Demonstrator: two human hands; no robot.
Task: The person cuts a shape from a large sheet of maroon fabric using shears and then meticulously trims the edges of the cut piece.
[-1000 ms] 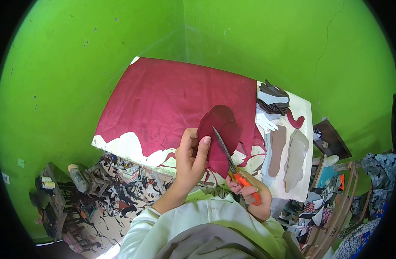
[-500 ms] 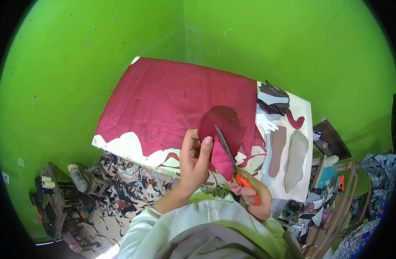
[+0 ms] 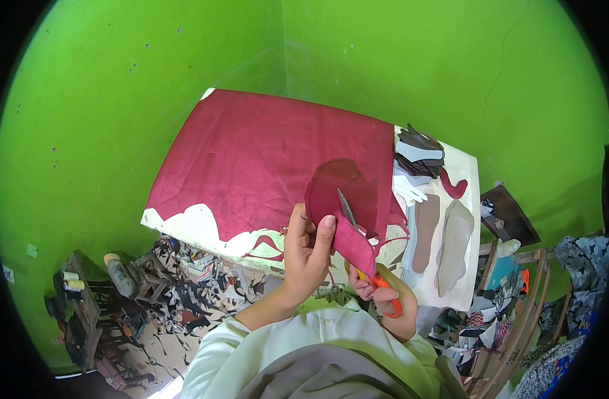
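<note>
My left hand (image 3: 307, 249) pinches a dark red piece of material (image 3: 331, 189) between thumb and fingers, above the table. Its lower part is folded over and shows a brighter pink-red side. Orange-handled scissors (image 3: 395, 306) are in my right hand (image 3: 387, 299), which is wrapped round the handles. The blades pass behind the pink-red flap, and their tip shows against the dark red piece. Beneath both hands lies a large dark red sheet (image 3: 271, 146) with a scalloped, cut lower edge and thin curled strips beside it.
On the pale tabletop (image 3: 467, 199) at the right are a stack of dark pieces (image 3: 418, 153), a brown sole-shaped piece (image 3: 426, 229), grey ones (image 3: 454, 246) and a curved red scrap (image 3: 454, 186). Scraps (image 3: 198, 292) litter the floor. A wooden rack (image 3: 527, 319) stands right, below green walls.
The red piece has turned a little, and its pink-red flap now covers more of the scissor blades. My left hand has shifted slightly to the right.
</note>
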